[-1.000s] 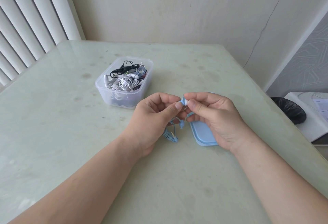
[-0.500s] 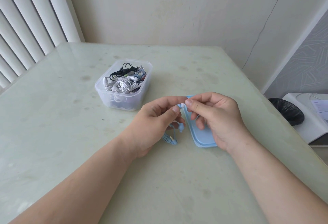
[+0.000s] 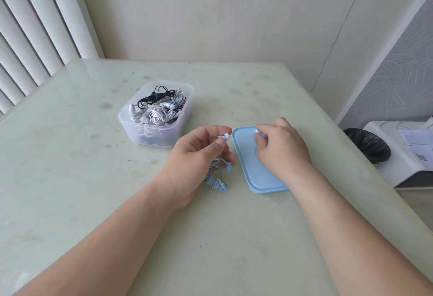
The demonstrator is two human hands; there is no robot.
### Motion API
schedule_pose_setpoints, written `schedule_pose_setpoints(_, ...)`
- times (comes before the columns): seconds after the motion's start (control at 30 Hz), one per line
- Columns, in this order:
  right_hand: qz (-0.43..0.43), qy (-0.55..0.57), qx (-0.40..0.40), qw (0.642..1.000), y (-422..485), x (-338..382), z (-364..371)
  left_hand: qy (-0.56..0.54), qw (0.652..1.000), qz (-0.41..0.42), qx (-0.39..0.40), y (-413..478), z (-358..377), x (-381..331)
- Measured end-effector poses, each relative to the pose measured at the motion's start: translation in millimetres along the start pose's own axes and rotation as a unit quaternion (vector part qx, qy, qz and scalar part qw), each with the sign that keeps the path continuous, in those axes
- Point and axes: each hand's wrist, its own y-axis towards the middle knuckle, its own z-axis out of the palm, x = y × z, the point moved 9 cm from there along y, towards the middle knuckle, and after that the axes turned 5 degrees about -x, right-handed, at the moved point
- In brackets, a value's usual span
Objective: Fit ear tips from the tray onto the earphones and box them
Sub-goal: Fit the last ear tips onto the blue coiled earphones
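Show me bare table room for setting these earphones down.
Bare: table left of the clear box; the far strip behind box and blue tray; the near stretch between the forearms. Crowded: between box, left hand holding the earphones, and right hand pinching an ear tip on the tray.

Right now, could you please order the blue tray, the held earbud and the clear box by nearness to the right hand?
1. Blue tray: under the right hand.
2. Earbud: just left, in the left hand.
3. Clear box: farther left and back.
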Motion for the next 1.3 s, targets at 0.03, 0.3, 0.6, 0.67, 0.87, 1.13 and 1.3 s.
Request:
schedule_pose_setpoints(0.03, 0.012, 0.007, -0.006, 1.0, 2, -1, -1, 0.001, 1.0, 0.0, 0.001, 0, 0, 0)
schedule_pose_setpoints(0.3, 0.04, 0.1, -0.073, 0.991, 1, -7, -13, -0.017, 1.0, -0.01, -0.004, 2, -2, 2)
schedule_pose_setpoints(0.6, 0.119, 0.114, 0.013, 0.986, 13, -19, -5, -0.025, 1.0, -0.017, 0.0, 2, -2, 2)
schedule_pose_setpoints(0.67, 0.123, 0.108, 0.029, 0.986, 17, -19, -2, -0.027, 0.999, -0.017, -0.001, 2, -2, 2)
schedule_pose_setpoints(0.87, 0.103, 0.069, 0.018, 0.992, 15, -10, -6, -0.043, 0.999, -0.014, -0.005, 3, -4, 1)
schedule_pose_setpoints(1.13, 0.133, 0.383, 0.142, 0.903, -54, 49, -6, -0.106, 0.993, -0.027, -0.038, 3, -11, -1)
schedule_pose_setpoints(1.3, 0.141, 0.411, 0.15, 0.888, -61, 55, -1, -0.171, 0.982, -0.046, -0.059, 5, -19, 4)
